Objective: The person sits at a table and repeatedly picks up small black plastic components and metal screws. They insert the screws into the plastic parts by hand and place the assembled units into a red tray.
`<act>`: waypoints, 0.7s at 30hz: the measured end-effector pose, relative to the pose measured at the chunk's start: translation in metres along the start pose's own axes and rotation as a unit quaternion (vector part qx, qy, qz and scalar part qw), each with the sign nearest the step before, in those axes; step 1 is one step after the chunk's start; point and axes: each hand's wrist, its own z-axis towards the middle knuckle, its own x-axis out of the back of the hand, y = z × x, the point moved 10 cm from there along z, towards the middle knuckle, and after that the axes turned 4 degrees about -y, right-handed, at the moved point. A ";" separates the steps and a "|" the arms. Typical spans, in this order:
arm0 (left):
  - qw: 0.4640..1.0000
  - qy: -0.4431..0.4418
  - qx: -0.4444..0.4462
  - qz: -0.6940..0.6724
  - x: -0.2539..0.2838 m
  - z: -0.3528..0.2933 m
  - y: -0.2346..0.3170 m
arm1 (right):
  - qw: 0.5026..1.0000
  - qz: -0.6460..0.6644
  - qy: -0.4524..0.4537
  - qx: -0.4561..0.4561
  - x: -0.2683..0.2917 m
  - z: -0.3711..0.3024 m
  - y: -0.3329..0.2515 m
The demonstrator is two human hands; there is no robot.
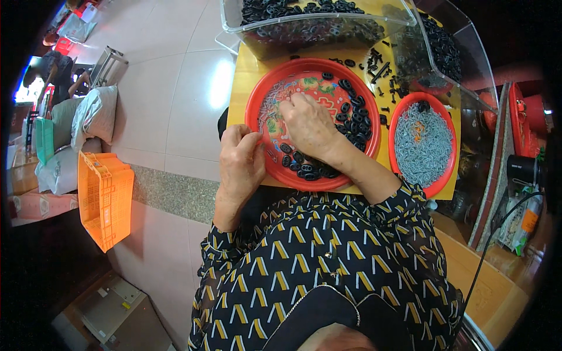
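A round red tray (373,157) with a printed bottom holds small black oval parts (358,121) with holes along its right and lower sides. Thin silvery screw-like pieces (270,105) are spread over its left part. Inside the tray, my right hand (311,127) reaches left to these pieces, its fingers drawn together; the fingertips are partly hidden. By the tray's left rim my left hand (241,167) is closed, thumb against forefinger, and whatever sits in that pinch is too small to make out.
Right of the tray, a red oval basin (453,134) is full of silvery screws (422,152). Clear plastic bins (322,36) of black parts stand at the yellow table's (241,82) far side, beside loose black pieces (380,70). An orange crate (105,199) and sacks (95,117) are at left.
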 end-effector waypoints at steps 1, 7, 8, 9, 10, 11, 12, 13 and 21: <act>1.000 -0.005 -0.006 0.007 -0.003 0.000 0.001 | 1.000 -0.013 0.001 -0.010 0.002 -0.001 0.005; 1.000 -0.004 -0.017 0.026 -0.003 -0.001 0.011 | 1.000 0.024 -0.010 0.006 0.025 -0.021 0.014; 1.000 -0.004 -0.016 0.026 -0.002 -0.002 0.011 | 0.999 0.041 -0.008 0.021 0.029 -0.027 0.009; 0.999 -0.008 -0.020 0.024 -0.003 -0.001 0.011 | 0.996 0.060 -0.056 0.022 0.021 -0.034 0.006; 0.999 -0.011 -0.024 0.022 -0.005 0.001 0.011 | 0.995 0.060 -0.068 0.029 0.019 -0.040 0.003; 0.999 -0.011 -0.028 0.025 -0.006 0.002 0.013 | 0.994 0.059 -0.081 0.036 0.015 -0.045 -0.001; 0.999 -0.011 -0.030 0.031 -0.005 0.003 0.015 | 0.993 0.061 -0.093 0.046 0.012 -0.050 -0.005; 0.999 -0.011 -0.031 0.037 -0.004 0.003 0.017 | 0.994 0.035 -0.094 0.053 0.009 -0.053 -0.009; 0.999 -0.008 -0.045 0.027 -0.013 0.015 0.032 | 0.996 0.009 -0.068 0.049 0.011 -0.061 -0.016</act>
